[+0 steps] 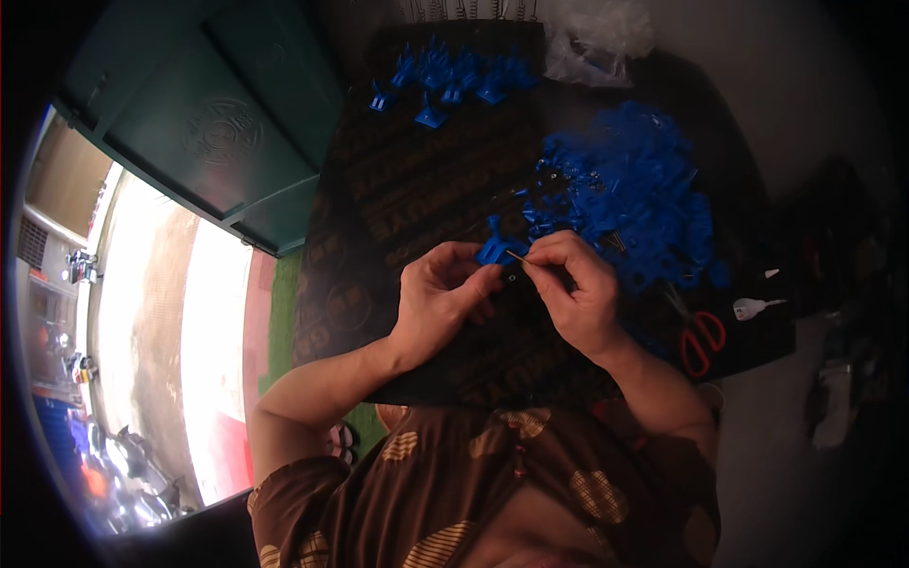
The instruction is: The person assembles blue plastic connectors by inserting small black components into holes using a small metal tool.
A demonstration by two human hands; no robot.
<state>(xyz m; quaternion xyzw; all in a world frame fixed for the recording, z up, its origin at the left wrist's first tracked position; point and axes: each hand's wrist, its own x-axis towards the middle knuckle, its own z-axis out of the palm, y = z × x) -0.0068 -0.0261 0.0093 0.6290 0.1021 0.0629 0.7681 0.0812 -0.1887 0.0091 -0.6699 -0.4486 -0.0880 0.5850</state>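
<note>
My left hand (443, 295) is closed around a small blue plastic piece (492, 252), its thumb and fingers pinching it near the middle of the dark table. My right hand (578, 289) pinches a thin metal pin (516, 256) between thumb and forefinger. The pin's end points at the blue piece; whether it is inserted is too small to tell. A tiny ring-like bit (512, 278) lies just below, between the hands. Beyond my right hand spreads a large heap of loose blue plastic parts (634, 189), with small metal bits among them.
Several similar blue pieces (445, 80) stand grouped at the table's far side, beside a clear plastic bag (601, 43). Right of my forearm lie red-handled scissors (703, 343), a small white nozzle bottle (753, 309) and a white cap (772, 274). A green metal door (208, 114) stands left.
</note>
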